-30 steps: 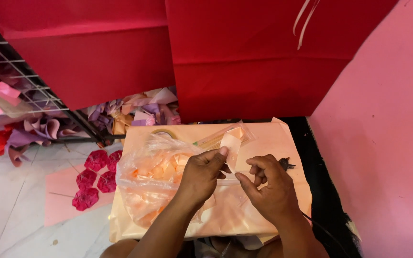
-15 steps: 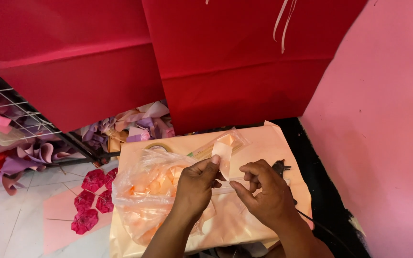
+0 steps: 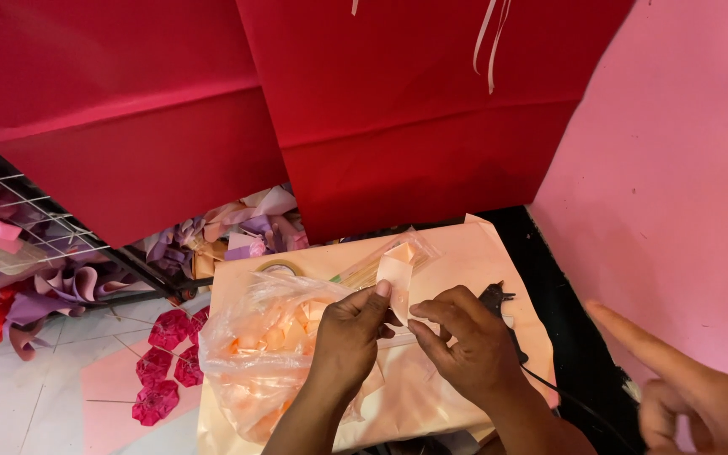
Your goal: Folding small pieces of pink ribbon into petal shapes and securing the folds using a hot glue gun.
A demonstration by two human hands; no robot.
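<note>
**Ribbon strip pinched between both hands over peach sheet**

Head view. Left hand (image 3: 349, 337) closed, thumb and fingers pinching the lower part of a peach ribbon strip (image 3: 395, 271) that stands up just above the thumb. Right hand (image 3: 465, 341) closed as well, fingertips gripping the same strip from the opposite side, the two hands almost touching. Strip held above a peach sheet (image 3: 457, 253) spread under both hands. Advisable for the fold in hand: keep edges aligned, pinch close to the crease, hold the strip taut, avoid twisting the satin.

Surroundings. Clear plastic bag (image 3: 254, 354) of peach ribbon pieces directly left of and partly under the left wrist; loose film close enough to snag the strip. Tape roll (image 3: 278, 268) beyond the bag. Black glue gun (image 3: 494, 298) just past the right hand, its cord trailing beside the right forearm. Dark pink fabric flowers (image 3: 166, 366) on the floor, well left. Red paper bags (image 3: 398, 109) standing beyond the sheet. Another person's hand (image 3: 693, 396), finger pointing, near the right forearm, apart from the work.
</note>
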